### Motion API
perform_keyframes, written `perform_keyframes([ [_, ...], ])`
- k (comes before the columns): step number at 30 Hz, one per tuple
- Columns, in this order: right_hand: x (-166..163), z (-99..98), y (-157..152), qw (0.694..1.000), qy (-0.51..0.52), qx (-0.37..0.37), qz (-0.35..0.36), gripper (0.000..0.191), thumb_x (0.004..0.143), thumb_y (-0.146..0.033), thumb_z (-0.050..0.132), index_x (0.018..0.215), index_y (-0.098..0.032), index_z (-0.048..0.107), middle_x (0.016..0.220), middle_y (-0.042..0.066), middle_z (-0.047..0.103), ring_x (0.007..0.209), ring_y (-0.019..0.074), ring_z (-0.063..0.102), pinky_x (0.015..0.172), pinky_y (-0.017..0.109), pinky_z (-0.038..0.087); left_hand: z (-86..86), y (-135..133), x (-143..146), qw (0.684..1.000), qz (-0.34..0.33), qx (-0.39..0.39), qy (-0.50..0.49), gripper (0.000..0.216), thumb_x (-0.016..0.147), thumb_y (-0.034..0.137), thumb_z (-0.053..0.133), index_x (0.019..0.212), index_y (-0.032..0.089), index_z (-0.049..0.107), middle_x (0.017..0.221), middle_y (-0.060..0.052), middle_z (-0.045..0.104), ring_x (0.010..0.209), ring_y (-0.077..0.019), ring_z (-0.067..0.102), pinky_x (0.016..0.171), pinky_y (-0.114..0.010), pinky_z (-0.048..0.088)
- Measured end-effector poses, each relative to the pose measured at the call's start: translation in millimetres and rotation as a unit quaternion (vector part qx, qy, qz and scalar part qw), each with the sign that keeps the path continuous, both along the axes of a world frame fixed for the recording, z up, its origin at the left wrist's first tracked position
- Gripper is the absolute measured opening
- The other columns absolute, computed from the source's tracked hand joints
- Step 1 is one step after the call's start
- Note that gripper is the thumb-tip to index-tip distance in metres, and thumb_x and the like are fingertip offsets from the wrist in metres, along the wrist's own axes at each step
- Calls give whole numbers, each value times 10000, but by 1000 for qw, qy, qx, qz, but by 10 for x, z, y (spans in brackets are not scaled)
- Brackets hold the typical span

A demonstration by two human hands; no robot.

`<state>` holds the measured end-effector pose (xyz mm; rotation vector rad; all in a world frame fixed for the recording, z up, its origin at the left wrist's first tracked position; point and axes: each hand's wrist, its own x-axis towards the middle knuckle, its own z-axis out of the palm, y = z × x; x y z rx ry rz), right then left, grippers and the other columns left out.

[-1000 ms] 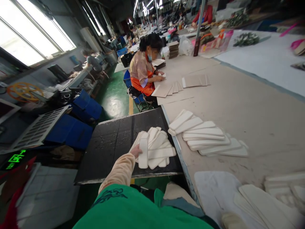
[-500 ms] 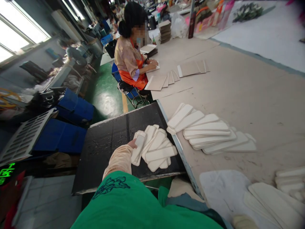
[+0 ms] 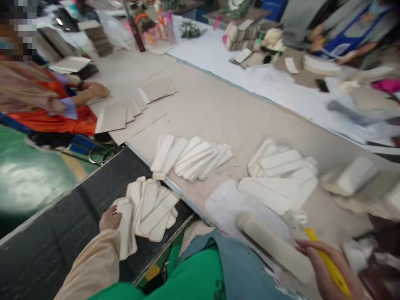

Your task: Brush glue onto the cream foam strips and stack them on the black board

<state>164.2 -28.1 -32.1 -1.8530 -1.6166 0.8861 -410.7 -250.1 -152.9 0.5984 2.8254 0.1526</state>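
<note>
My left hand (image 3: 110,218) rests on the left edge of a fanned pile of cream, rounded strips (image 3: 150,208) lying on a black board (image 3: 56,233); its fingers lie against the leftmost strip (image 3: 126,227). My right hand (image 3: 325,266) at the lower right grips a yellow-handled roller (image 3: 275,246), whose cream roll lies on a white pad (image 3: 228,204). Another cream strip (image 3: 268,193) lies on that pad just beyond the roll.
Two more fans of cream strips (image 3: 190,156) (image 3: 281,160) lie on the beige table (image 3: 218,112). A seated person in an orange apron (image 3: 46,104) handles brown cards (image 3: 131,108) at the left. Other workers and stacked goods (image 3: 243,37) fill the far side.
The view has swung sharply right, bringing my right hand and the roller into sight. My left hand stays at the left edge of the strip pile on the black board.
</note>
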Motion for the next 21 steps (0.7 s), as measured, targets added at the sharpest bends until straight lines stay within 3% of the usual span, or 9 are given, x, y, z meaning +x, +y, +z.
perform_keyframes([
  [2, 156, -86, -50, 998, 46, -12, -32, 271, 830, -561, 596, 924, -309, 630, 858, 60, 676, 771, 261, 639, 796, 458, 482, -82, 324, 260, 998, -42, 54, -8, 370, 819, 203, 473, 1171, 162, 579, 1020, -98, 691, 994, -272, 647, 878, -423, 538],
  [4, 304, -220, -111, 991, 124, -16, -39, 342, 830, -579, 573, 967, -267, 608, 712, 23, 629, 598, 209, 575, 624, 393, 478, -119, 695, 747, 979, -137, 144, -44, 374, 824, 305, 509, 1167, 176, 584, 1123, -105, 668, 1071, -254, 621, 968, -397, 502],
  [6, 439, -364, -189, 982, 184, -26, -20, 398, 822, -604, 561, 972, -239, 612, 602, 0, 568, 518, 183, 509, 511, 338, 430, -108, 1079, 1386, 923, -283, 223, -135, 417, 820, 393, 567, 1180, 185, 590, 1216, -117, 634, 1180, -270, 570, 1067, -424, 429],
  [8, 539, -487, -274, 975, 219, -45, -4, 417, 820, -612, 558, 964, -225, 619, 564, -4, 548, 498, 172, 493, 470, 312, 407, -75, 1445, 2045, 860, -394, 235, -224, 530, 779, 427, 655, 1253, 206, 565, 1330, -126, 570, 1267, -286, 507, 1123, -446, 364],
  [12, 565, -638, -410, 965, 250, -77, -20, 370, 857, -561, 556, 967, -213, 614, 585, -9, 559, 519, 152, 499, 488, 283, 414, -34, 2012, 3030, 744, -537, 212, -335, 927, 581, 454, 846, 1384, 190, 464, 1483, -187, 400, 1403, -346, 325, 1173, -502, 250],
  [16, 421, -705, -466, 961, 257, -96, -37, 352, 875, -530, 550, 988, -203, 610, 619, -12, 569, 540, 145, 502, 521, 280, 422, -53, 2302, 3452, 698, -580, 169, -383, 1035, 436, 346, 918, 1367, 214, 485, 1494, -199, 375, 1421, -411, 256, 1169, -584, 147],
  [21, 281, -767, -422, 958, 257, -125, 15, 372, 885, -543, 515, 991, -198, 608, 635, -10, 591, 551, 155, 533, 558, 288, 447, -64, 2394, 3607, 696, -605, 95, -376, 978, 453, 287, 904, 1342, 242, 498, 1471, -183, 415, 1417, -429, 261, 1138, -659, 92],
])
